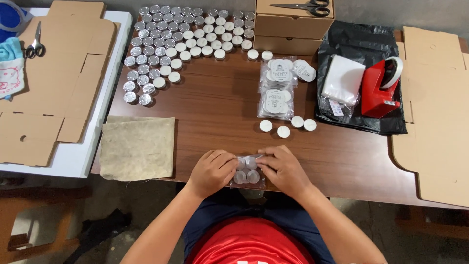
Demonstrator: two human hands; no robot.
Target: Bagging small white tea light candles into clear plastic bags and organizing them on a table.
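Observation:
My left hand (213, 171) and my right hand (283, 168) both grip a small clear plastic bag of tealight candles (246, 170) at the near edge of the brown wooden table (220, 107). The bag holds several white candles in metal cups. Just beyond my right hand lie several loose tealights (288, 126). Further back sit filled, labelled clear bags (277, 88) in a short stack.
A large group of tealights (181, 39) fills the table's far left. A beige cloth (138, 146) lies left. Closed cardboard boxes (293, 27) with scissors (305, 7) stand at the back. A red tape dispenser (381, 88) and clear bags (343, 78) rest on black plastic. Flat cardboard lies at both sides.

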